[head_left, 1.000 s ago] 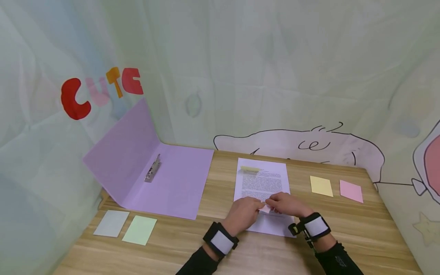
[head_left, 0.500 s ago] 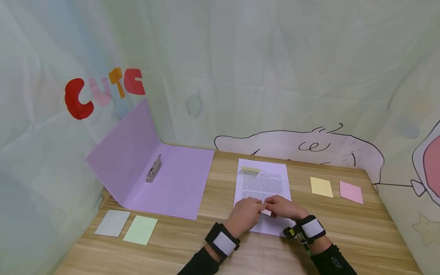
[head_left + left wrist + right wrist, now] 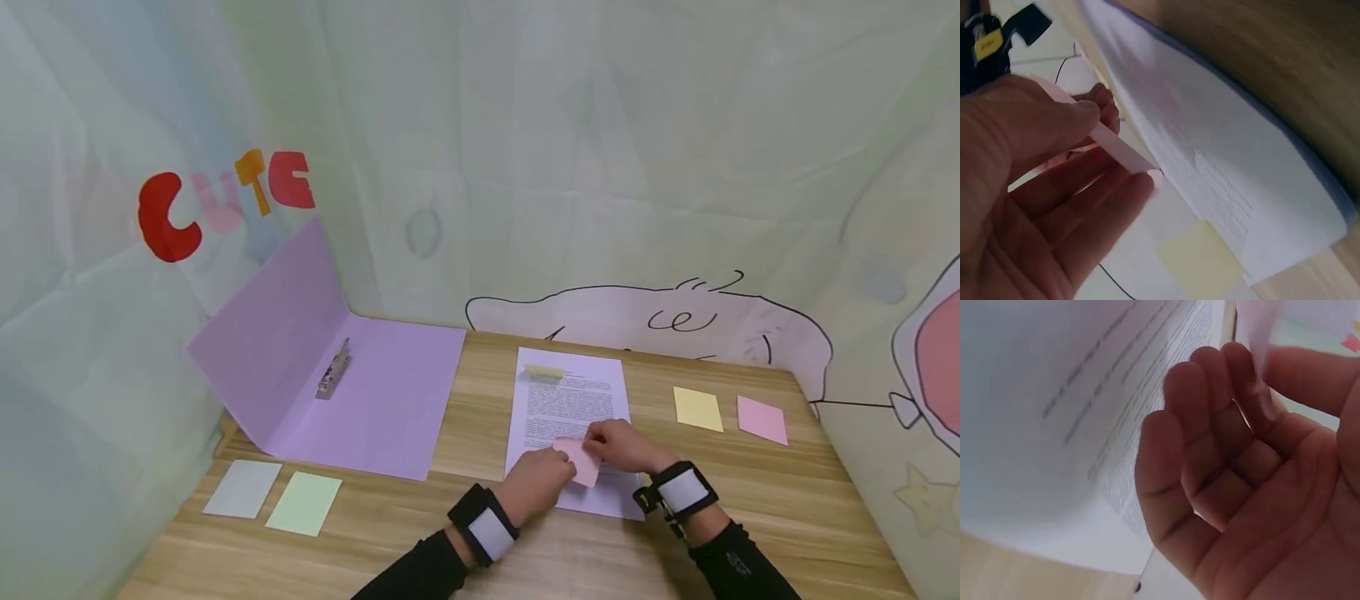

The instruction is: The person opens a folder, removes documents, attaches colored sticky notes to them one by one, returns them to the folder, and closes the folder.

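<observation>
A pink sticky note (image 3: pixel 583 467) is pinched at opposite edges by the left hand (image 3: pixel 536 482) and right hand (image 3: pixel 624 447), above the lower half of the printed sheet (image 3: pixel 570 402). Wooden desk (image 3: pixel 477 392) is left showing between the sheet's left edge and the open purple folder (image 3: pixel 397 396); a yellow note (image 3: pixel 698 409) is set well beyond its right edge.

The light-brown wood-grain tabletop (image 3: pixel 262 571) fills the lower part of the frame. At centre left lies 1 open purple folder (image 3: pixel 397 408), its left cover raised. At lower left, 1 pale gray square paper note (image 3: pixel 242 489) lies beside 1 pale green square paper note (image 3: pixel 303 503). Right of centre is 1 white rectangular printed paper sheet (image 3: pixel 570 400); farther right, 1 yellow square paper note (image 3: pixel 698 409) and 1 pink square paper note (image 3: pixel 762 420).
</observation>
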The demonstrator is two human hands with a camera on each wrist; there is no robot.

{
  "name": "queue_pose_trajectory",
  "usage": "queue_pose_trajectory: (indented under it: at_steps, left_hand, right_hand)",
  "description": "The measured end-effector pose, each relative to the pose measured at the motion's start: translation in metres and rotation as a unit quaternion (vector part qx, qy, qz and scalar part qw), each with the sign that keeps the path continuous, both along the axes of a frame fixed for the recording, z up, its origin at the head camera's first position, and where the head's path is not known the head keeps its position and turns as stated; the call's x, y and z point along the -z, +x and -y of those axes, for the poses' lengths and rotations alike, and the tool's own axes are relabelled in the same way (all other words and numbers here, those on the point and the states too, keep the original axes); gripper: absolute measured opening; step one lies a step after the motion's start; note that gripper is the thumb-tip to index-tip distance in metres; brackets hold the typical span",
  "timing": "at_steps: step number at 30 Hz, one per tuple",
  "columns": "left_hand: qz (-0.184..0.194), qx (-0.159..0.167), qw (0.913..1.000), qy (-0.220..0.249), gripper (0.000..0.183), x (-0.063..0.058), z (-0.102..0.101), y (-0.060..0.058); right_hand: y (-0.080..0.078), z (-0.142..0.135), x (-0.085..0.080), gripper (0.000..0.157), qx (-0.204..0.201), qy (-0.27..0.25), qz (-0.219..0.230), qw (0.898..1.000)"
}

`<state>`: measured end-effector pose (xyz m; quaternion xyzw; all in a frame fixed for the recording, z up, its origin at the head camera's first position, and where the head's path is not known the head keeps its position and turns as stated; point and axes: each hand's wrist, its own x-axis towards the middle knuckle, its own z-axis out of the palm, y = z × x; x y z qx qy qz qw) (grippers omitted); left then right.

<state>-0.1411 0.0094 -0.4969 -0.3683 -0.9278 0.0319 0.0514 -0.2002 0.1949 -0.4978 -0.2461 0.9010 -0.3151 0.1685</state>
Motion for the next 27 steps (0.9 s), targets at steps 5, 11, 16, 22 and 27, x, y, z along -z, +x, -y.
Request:
queue_pose_trajectory:
  at_steps: [5, 11, 16, 22, 27]
  left_hand:
    - [-0.049, 0.026, 0.9981, -0.027, 0.010, 0.004, -0.008, 0.000]
    - [-0.064, 0.041, 0.9966, -0.031, 0.013, 0.003, -0.020, -0.003]
    - [-0.070, 0.047, 0.9960, -0.031, 0.014, 0.006, -0.026, -0.003]
    - [-0.085, 0.050, 0.9943, -0.041, 0.015, 0.011, -0.030, -0.004]
    - [-0.095, 0.044, 0.9939, -0.037, 0.016, 0.015, -0.032, -0.005]
  right_hand:
    - [-0.004, -0.002, 0.000, 0.015, -0.025, 0.010, -0.039, 0.999]
    - [-0.006, -0.004, 0.002, 0.013, 0.003, 0.048, -0.038, 0.998]
    - [-0.005, -0.004, 0.004, 0.014, 0.045, 0.072, -0.030, 0.996]
    - [-0.005, -0.003, 0.005, 0.017, 0.060, 0.081, -0.032, 0.994]
    - [-0.007, 0.000, 0.004, 0.023, 0.063, 0.101, -0.037, 0.992]
